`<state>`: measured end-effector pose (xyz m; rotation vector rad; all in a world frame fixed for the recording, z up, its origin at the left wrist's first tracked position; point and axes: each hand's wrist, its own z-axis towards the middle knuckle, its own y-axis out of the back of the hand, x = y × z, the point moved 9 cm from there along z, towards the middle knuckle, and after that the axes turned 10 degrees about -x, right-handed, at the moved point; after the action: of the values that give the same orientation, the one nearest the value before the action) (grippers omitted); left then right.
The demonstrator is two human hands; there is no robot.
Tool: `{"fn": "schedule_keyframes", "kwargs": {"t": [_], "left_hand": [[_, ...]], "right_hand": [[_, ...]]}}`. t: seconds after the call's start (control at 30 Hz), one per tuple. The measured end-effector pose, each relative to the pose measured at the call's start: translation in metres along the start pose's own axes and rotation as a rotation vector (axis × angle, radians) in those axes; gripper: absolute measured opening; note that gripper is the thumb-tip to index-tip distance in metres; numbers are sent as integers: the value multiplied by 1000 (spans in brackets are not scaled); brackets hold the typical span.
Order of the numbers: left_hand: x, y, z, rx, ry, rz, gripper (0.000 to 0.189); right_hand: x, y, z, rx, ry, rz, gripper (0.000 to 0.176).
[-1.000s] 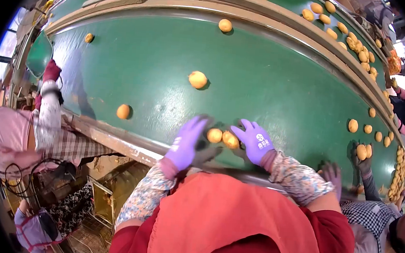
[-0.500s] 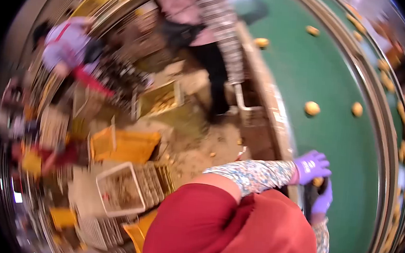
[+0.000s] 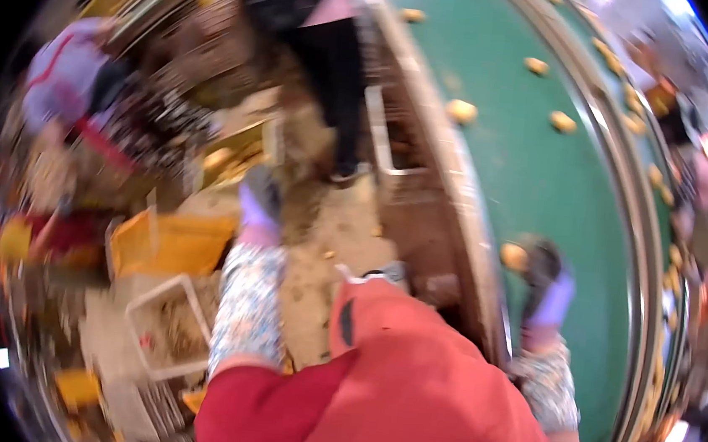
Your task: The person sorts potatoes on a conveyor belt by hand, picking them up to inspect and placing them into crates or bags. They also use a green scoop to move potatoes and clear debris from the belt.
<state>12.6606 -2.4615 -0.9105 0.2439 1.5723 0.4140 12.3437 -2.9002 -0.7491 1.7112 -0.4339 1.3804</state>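
My right hand (image 3: 549, 284), in a purple glove with dark fingers, is over the green conveyor belt (image 3: 576, 325) near its left edge. Its curled fingers meet the right side of a yellowish potato (image 3: 514, 256); blur softens the contact. My left hand (image 3: 260, 200), gloved alike, stretches out over the floor on the left. Its fingers point away from me and look extended, though smeared, with nothing visible in them. Just beyond it, a blurred potato (image 3: 218, 159) appears over a yellowish crate (image 3: 270, 142) that contains potatoes.
More potatoes (image 3: 462, 111) lie farther up the belt. A metal rail (image 3: 619, 173) separates it from another potato lane. A person in black trousers (image 3: 337, 76) stands ahead, and another in a light purple top (image 3: 64, 69) bends at left. Crates (image 3: 171, 243) crowd the floor.
My left hand has left the belt and swung out to the left over the floor. My right hand stays at the belt beside a potato. The view has shifted, and the belt potatoes appear elsewhere.
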Motion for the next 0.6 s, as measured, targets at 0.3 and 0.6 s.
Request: {"fn": "schedule_keyframes", "kwargs": {"t": [0.3,0.6], "left_hand": [[-35,-93,-29,185,131,-398,48],[-220,-306,-169,759,-943,712,74]], "right_hand": [[-97,110,-27,-342,-157,-127,53],[-114,29,-125,-9,175,-510,46]]}}
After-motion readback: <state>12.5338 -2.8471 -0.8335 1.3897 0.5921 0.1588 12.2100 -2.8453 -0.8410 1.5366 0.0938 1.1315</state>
